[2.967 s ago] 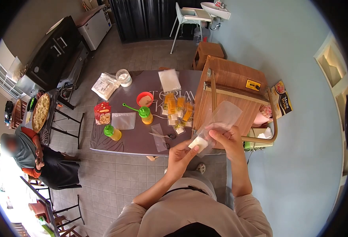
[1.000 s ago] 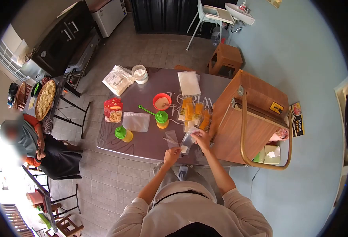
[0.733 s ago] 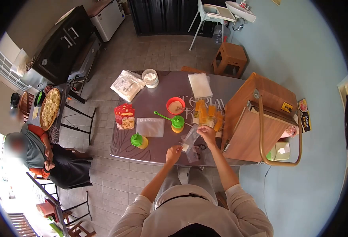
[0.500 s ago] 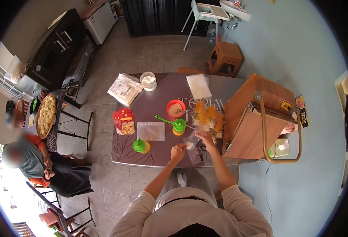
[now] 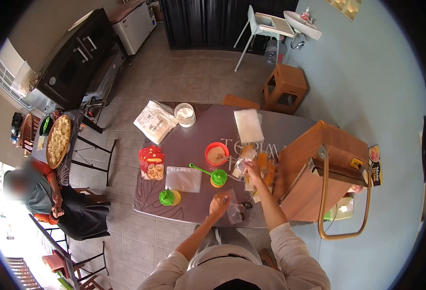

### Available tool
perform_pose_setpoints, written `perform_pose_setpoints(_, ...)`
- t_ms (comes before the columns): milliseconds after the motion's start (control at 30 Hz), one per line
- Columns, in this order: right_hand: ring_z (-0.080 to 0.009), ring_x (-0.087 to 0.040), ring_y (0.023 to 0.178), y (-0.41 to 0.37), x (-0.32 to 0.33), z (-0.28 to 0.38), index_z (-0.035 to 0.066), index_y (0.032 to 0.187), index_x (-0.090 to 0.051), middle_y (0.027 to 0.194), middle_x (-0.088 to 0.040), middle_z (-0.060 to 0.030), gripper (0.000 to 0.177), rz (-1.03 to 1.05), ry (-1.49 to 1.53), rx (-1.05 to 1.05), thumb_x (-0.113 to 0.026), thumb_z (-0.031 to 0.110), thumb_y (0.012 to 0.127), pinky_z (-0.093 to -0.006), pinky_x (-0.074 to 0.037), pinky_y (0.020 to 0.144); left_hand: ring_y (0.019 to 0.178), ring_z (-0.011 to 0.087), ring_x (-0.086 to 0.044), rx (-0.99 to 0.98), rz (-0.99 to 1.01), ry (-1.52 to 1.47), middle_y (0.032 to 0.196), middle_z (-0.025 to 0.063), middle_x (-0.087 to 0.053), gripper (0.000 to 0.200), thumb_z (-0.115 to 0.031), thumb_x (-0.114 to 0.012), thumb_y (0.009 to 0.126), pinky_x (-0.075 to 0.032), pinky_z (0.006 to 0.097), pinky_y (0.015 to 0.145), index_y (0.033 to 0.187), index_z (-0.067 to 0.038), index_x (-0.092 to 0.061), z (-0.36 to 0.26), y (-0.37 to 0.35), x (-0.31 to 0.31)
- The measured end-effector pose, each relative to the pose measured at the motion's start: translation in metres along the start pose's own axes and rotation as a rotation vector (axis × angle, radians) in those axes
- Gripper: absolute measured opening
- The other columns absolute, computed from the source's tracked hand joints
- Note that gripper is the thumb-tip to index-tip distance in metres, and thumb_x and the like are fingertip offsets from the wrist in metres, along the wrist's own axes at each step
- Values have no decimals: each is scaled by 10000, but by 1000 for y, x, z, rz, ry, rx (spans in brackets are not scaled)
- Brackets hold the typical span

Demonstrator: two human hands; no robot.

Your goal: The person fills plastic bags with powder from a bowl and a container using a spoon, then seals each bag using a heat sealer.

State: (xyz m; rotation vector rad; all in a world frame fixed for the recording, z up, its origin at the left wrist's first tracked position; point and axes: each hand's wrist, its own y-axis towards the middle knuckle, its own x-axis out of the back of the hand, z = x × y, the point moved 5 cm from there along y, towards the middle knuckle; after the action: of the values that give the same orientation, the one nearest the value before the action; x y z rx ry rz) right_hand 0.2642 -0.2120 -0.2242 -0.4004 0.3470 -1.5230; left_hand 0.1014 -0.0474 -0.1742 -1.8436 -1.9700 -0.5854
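My left hand (image 5: pixel 218 204) is closed on the edge of a clear plastic bag (image 5: pixel 233 209) near the table's front edge. Farther forward, my right hand (image 5: pixel 252 169) pinches a small clear packet (image 5: pixel 244 159) with something pale inside. Filled packets with orange contents (image 5: pixel 269 173) lie just right of that hand. Left of it are a green-topped bottle (image 5: pixel 218 178) and a red bowl (image 5: pixel 216 153) of pale mixture with a spoon. A stack of clear bags (image 5: pixel 183 179) lies farther left, beside another green-topped bottle (image 5: pixel 167 196). Dark scissors (image 5: pixel 246 205) lie right of the clear bag.
A wooden cabinet (image 5: pixel 297 181) with a curved handle stands on the table's right. A white tub (image 5: pixel 185 115), a white package (image 5: pixel 155 122) and a red patterned pack (image 5: pixel 151 163) are at left. Another person (image 5: pixel 48 198) sits at far left near a round tray (image 5: pixel 58 141).
My right hand has moved forward with the small packet, away from my left hand. My left hand now holds the clear bag near the front edge. The camera view has shifted.
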Motion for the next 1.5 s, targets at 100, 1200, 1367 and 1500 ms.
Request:
perform_pose_setpoints(100, -120, -551, 696, 42, -4, 13, 57, 942, -606, 808, -592, -48, 187, -97, -198, 354, -583, 99, 761, -255, -438, 583, 750, 290, -574, 13, -4, -7, 816, 115, -605, 215, -146, -589, 778, -458, 384, 662, 966, -48, -560, -2, -9, -6)
perform_pose_setpoints(1200, -270, -543, 719, -169, -55, -2, 64, 1077, -485, 770, -540, -74, 499, -189, -978, 544, -705, 239, 665, -365, -445, 659, 923, 267, -507, 0, 14, 364, 967, 75, -515, 416, -141, -668, 675, -460, 386, 740, 1061, -116, -516, -4, -30, 33)
perform_pose_setpoints(1367, -293, -590, 793, -163, -60, -26, 38, 1094, -487, 839, -606, -138, 561, -240, -1035, 313, -727, 279, 648, -377, -438, 737, 907, 287, -517, -59, 17, 312, 945, 106, -532, 375, -156, -655, 692, -458, 395, 748, 1039, -99, -525, 5, -34, 44)
perform_pose_setpoints(1500, -224, -615, 676, -141, -50, -48, 9, 958, -590, 713, -621, -97, 355, -109, -958, 318, -689, 254, 721, -311, -461, 669, 904, 301, -515, -71, 58, 233, 936, 117, -544, 364, -177, -654, 707, -452, 397, 758, 1037, -90, -528, 6, -41, 48)
